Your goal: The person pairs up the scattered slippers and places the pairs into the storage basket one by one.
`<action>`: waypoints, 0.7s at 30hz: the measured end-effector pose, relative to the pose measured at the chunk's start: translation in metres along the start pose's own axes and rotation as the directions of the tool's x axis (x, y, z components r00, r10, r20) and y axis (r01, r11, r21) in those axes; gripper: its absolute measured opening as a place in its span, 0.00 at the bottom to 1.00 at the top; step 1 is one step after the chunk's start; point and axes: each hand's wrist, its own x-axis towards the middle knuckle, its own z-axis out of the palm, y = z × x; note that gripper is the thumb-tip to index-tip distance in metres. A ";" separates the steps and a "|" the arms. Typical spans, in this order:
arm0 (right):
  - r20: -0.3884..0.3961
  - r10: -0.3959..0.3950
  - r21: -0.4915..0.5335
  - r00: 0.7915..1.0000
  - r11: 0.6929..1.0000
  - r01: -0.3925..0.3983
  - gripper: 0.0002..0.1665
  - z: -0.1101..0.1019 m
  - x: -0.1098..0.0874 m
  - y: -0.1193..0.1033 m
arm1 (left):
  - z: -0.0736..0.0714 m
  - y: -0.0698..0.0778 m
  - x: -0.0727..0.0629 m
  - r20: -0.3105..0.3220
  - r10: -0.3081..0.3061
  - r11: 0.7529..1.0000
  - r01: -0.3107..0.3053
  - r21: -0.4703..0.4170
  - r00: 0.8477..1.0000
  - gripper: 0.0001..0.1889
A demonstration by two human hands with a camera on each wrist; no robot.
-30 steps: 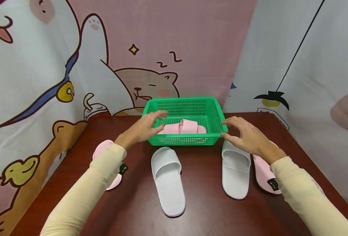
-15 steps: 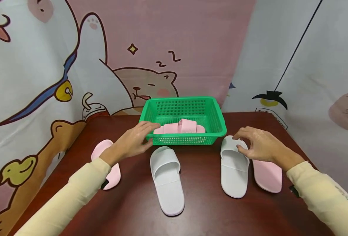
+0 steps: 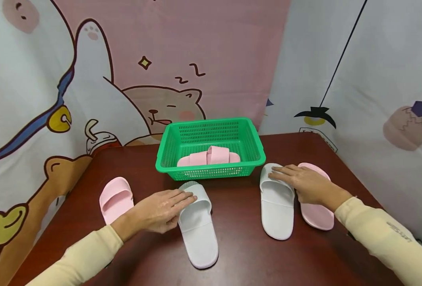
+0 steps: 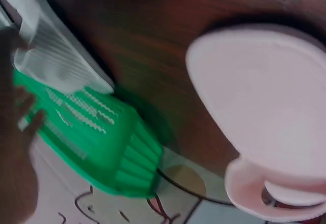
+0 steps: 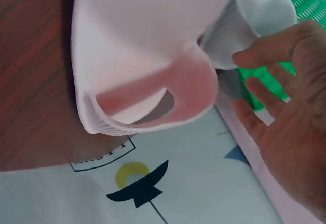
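Observation:
A green basket [image 3: 211, 172] stands at the back middle of the dark red table [image 3: 241, 238], with a pink slipper [image 3: 208, 157] lying inside it. My left hand [image 3: 168, 202] rests with straight fingers on the strap of a white slipper [image 3: 198, 234] in front of the basket. My right hand [image 3: 293, 178] lies flat across the strap of a second white slipper [image 3: 276, 214] and reaches over the pink slipper [image 3: 318, 214] beside it. In the right wrist view the pink slipper [image 5: 147, 46] fills the frame, with my fingers [image 5: 275, 51] near the white slipper [image 5: 260, 10].
Another pink slipper [image 3: 115, 198] lies at the left of the table, also large in the left wrist view [image 4: 265, 117], where the basket [image 4: 97, 137] shows blurred. Cartoon-printed cloth hangs behind and on both sides. The table's edges are close on the left and right.
Both hands have drawn back from the basket's rim and come down, the left onto the middle white slipper, the right onto the right white slipper. The head view has shifted a little.

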 end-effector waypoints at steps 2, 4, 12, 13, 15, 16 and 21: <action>0.027 -0.014 -0.025 1.000 1.000 0.015 0.57 0.003 0.002 0.000 | 0.004 0.004 -0.001 0.106 -0.008 1.000 0.006 0.018 0.994 0.46; 0.058 -0.020 -0.043 0.998 0.999 0.022 0.63 0.006 0.003 -0.001 | 0.007 0.005 -0.001 0.182 -0.017 1.000 0.013 0.022 0.983 0.51; 0.078 -0.059 -0.094 0.995 0.993 0.066 0.65 0.011 0.010 0.000 | 0.013 0.000 0.012 0.229 -0.006 0.999 -0.005 0.046 0.973 0.51; 0.080 -0.066 -0.108 0.995 0.991 0.074 0.65 0.012 0.012 0.001 | 0.013 0.000 0.014 0.239 -0.002 0.999 -0.010 0.049 0.971 0.52; 0.088 -0.075 -0.131 0.993 0.988 0.087 0.64 0.012 0.014 0.001 | 0.013 -0.001 0.017 0.260 0.002 0.998 -0.018 0.060 0.966 0.55; 0.093 -0.077 -0.144 0.993 0.986 0.090 0.64 0.012 0.015 0.002 | 0.012 -0.001 0.019 0.266 0.004 0.998 -0.022 0.065 0.964 0.56; 0.098 -0.081 -0.174 0.992 0.980 0.097 0.60 0.013 0.017 0.004 | 0.014 -0.002 0.025 0.285 0.012 0.992 -0.047 0.116 0.958 0.57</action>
